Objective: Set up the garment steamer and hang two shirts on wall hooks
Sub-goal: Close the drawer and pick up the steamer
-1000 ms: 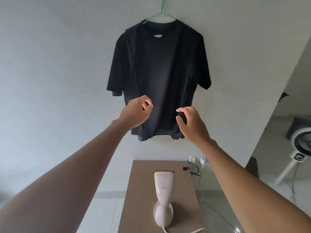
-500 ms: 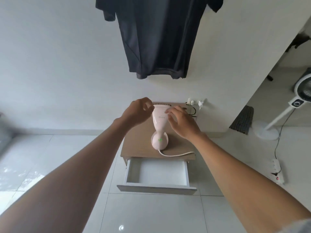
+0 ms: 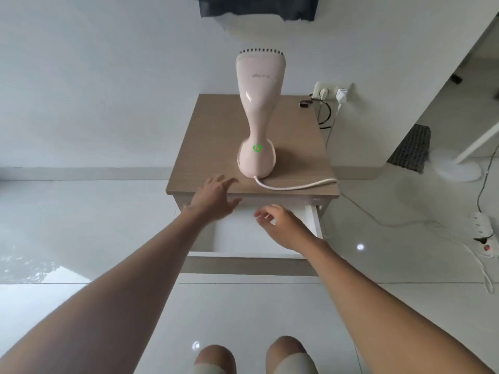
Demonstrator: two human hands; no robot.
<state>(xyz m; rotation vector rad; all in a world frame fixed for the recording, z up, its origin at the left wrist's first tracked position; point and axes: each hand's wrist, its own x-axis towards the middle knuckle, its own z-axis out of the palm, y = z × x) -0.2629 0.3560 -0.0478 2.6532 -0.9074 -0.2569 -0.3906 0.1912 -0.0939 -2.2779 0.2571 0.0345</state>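
Observation:
A pale pink garment steamer (image 3: 258,114) stands upright on the wooden side table (image 3: 205,147), a green light glowing on its base, its white cord (image 3: 294,187) trailing right along the front edge. Only the hem of a black shirt (image 3: 256,8) on the wall shows at the top. My left hand (image 3: 216,197) is open, fingers spread over the table's front edge, left of the steamer base. My right hand (image 3: 280,225) is open above the pulled-out white drawer (image 3: 243,256). Neither hand holds anything.
A wall socket with plugs (image 3: 330,93) sits right of the table, a small dark object (image 3: 305,103) lies on its back corner. A power strip (image 3: 483,233) and cables lie on the tiled floor at right, near a fan base (image 3: 456,168) and dark mat (image 3: 411,148).
My view dropped from the hanging black shirt down to the table. Both hands came down from the shirt hem, past the steamer, to the table's front edge and open drawer.

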